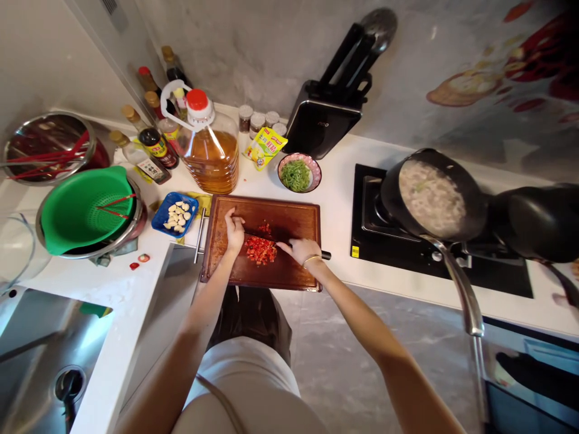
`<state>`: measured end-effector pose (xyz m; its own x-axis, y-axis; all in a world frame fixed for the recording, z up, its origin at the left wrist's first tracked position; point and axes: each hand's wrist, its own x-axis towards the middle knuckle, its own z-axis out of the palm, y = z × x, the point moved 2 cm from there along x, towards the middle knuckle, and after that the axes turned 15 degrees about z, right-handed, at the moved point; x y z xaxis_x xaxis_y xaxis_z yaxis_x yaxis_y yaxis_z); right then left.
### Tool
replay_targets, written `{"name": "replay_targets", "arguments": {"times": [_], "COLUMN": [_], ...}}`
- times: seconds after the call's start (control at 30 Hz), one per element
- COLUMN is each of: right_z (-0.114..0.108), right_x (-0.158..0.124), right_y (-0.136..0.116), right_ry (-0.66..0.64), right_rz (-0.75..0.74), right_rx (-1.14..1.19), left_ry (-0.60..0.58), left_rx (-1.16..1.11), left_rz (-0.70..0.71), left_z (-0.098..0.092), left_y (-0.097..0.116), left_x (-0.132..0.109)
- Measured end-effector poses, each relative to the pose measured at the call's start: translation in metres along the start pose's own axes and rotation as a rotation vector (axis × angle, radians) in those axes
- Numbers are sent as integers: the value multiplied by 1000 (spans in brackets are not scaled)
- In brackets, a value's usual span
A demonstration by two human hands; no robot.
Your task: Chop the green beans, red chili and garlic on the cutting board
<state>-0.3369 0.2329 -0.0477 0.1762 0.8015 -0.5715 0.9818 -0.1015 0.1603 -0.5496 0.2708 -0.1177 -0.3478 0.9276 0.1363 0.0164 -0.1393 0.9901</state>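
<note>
A kitchen knife (326, 255) with a black handle is in my right hand (304, 251), its fingers wrapped round the handle and the thumb pointing along the blade. The blade reaches left over finely chopped red pepper (261, 251) on a brown wooden cutting board (294, 274). At the blade's far end is my left hand (234, 232), fingers raised and apart. It is close to the knife tip; whether it presses on it I cannot tell. A few red bits lie behind the blade.
Left of the board sits a blue dish (156, 220) of garlic cloves, near a green colander (67, 211). Behind are an oil jug (210, 154), a bowl (319, 172) of chopped greens and a knife block (319, 117). A filled pan (477, 211) stands on the stove at right.
</note>
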Motion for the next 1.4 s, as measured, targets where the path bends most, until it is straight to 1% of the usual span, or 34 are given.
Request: {"name": "replay_targets", "arguments": {"times": [0.1,0.2,0.3,0.37,0.43,0.53,0.63,0.7,0.87,0.93,1.0,1.1,1.2,1.3,1.33,1.4], "right_z": [1,-4,-4,4,17,39,50,50,44,48,54,60,52,32,25,15], "right_x": [-6,-21,-45,-57,-64,-61,-56,-57,-68,-70,-69,-68,-70,-67,-64,-57], "right_y": [-2,-2,0,1,1,1,1,1,4,5,5,6,10,16,18,19], "right_ry": [-24,-28,-39,-68,-77,-45,5,21,5,-10,-1,19,28,68,71,52], "right_rz": [40,24,4,-3,-10,5,32,20,3,17,37,44,15,-24,-36,-55], "right_rx": [7,31,51,50,39,9,-13,-3,29,13,-8,-13,8,21,17,0], "left_ry": [-39,-24,-6,11,21,-14,-49,-38,-13,-39,-70,-79,-59,-24,-11,14], "left_rx": [35,12,-9,-4,6,23,29,21,-13,-20,-9,18,0,-7,-1,17], "left_rz": [60,36,21,-1,-30,-44,-10,-2,-51,-64,-48,-20,-24,10,21,27], "left_z": [2,-5,-19,-27,-31,-30,-27,-27,-33,-33,-31,-27,-27,-26,-26,-24], "left_y": [6,18,30,33,32,25,22,23,25,23,22,27,41,55,57,52], "left_x": [2,-1,-15,-30,-44,-59,-63,-63,-65,-69,-72,-73,-69,-63,-61,-58]}}
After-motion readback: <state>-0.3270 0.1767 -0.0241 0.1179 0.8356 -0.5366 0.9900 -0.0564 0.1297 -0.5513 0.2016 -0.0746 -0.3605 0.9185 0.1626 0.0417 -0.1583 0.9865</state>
